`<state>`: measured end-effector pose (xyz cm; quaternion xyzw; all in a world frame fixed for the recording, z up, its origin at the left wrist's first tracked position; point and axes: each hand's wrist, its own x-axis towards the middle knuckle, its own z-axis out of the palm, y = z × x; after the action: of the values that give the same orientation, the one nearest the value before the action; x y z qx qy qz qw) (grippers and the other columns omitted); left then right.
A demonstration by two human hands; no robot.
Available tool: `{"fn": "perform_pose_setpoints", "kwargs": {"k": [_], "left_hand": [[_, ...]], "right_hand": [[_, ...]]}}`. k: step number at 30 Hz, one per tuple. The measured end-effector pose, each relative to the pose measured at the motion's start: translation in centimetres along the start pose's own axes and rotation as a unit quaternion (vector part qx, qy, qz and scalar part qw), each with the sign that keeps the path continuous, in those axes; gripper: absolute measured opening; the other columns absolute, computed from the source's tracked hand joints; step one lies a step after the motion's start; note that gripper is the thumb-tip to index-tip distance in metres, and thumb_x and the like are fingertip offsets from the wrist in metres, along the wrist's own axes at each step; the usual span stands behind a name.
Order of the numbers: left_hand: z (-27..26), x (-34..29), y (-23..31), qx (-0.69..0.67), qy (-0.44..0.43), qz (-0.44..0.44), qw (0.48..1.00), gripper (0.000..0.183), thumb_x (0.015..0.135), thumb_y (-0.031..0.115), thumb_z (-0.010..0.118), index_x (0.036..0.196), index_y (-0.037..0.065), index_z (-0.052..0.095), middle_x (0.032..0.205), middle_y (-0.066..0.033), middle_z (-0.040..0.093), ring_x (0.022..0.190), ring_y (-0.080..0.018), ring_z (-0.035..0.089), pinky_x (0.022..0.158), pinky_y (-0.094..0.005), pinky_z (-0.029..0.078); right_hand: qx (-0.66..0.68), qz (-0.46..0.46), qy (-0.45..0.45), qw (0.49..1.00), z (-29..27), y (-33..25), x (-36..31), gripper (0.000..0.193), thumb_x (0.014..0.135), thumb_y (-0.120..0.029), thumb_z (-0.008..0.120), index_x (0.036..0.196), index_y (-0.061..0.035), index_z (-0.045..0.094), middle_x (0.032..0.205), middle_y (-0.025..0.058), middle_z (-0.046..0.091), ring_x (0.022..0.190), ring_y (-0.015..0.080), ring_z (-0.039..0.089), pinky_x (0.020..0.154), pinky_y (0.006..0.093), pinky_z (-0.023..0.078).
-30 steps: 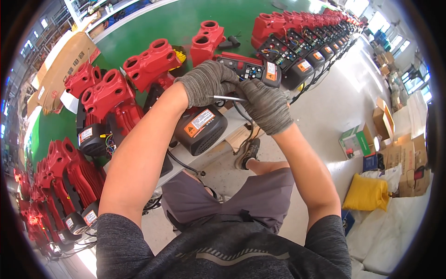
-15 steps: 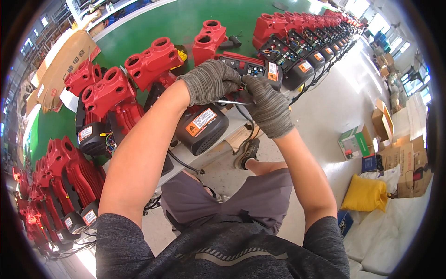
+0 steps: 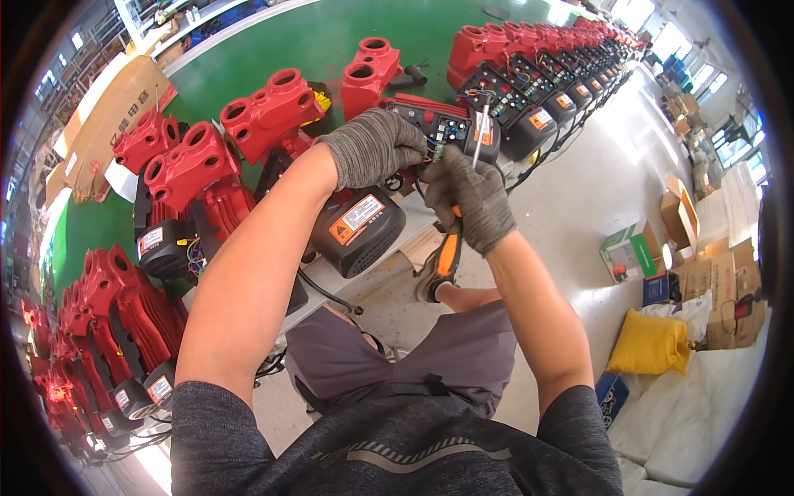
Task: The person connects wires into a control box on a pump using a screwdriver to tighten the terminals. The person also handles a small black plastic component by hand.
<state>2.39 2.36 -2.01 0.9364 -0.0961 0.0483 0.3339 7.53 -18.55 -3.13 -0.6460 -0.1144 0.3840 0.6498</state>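
My left hand (image 3: 376, 149), in a grey knitted glove, is closed in a pinch at the near edge of an opened black control box (image 3: 409, 118) on a red pump. What its fingertips hold is too small to make out. Beside it, my gloved right hand (image 3: 473, 198) grips a screwdriver (image 3: 447, 255) with an orange and black handle. Its metal shaft points up and away past the box, and the handle hangs below the palm. Inside the box shows a circuit board (image 3: 447, 128) with coloured parts; my fingers partly cover the wires there.
Red pumps (image 3: 277, 107) with black motor covers (image 3: 357, 231) crowd the green bench (image 3: 322, 41) to the left. Another long row of pumps (image 3: 529, 50) runs off at the far right. Cardboard boxes (image 3: 721, 289) and a yellow sack (image 3: 652, 343) lie on the right.
The screwdriver has swung from lying sideways between my hands to upright, its shaft pointing away. My right hand has turned and come slightly nearer to me. My left hand has hardly moved.
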Motion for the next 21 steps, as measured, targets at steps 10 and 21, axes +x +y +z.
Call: {"fn": "perform_pose_setpoints", "kwargs": {"k": [10, 21], "left_hand": [[-0.2, 0.3, 0.0, -0.032, -0.038, -0.032, 0.998, 0.024, 0.094, 0.015, 0.071, 0.117, 0.009, 0.076, 0.094, -0.0068, 0.077, 0.085, -0.0131, 0.07, 0.078, -0.0309, 0.056], [0.3, 0.7, -0.2, -0.039, -0.024, -0.055, 0.997, 0.022, 0.093, 0.014, 0.07, 0.113, 0.006, 0.076, 0.091, -0.0097, 0.076, 0.077, -0.0168, 0.069, 0.078, -0.0331, 0.056]], "right_hand": [[-0.663, -0.496, 0.084, 0.554, -2.4, 0.3, 2.0, 0.03, 0.087, -0.016, 0.069, 0.117, -0.0137, 0.067, 0.103, 0.0075, 0.067, 0.083, 0.0302, 0.071, 0.068, 0.0415, 0.057], [-0.194, -0.288, 0.108, 0.931, 0.2, 1.5, 1.6, 0.01, 0.096, -0.014, 0.065, 0.096, -0.0045, 0.069, 0.07, 0.0081, 0.067, 0.055, 0.0154, 0.06, 0.051, 0.0333, 0.049]]}}
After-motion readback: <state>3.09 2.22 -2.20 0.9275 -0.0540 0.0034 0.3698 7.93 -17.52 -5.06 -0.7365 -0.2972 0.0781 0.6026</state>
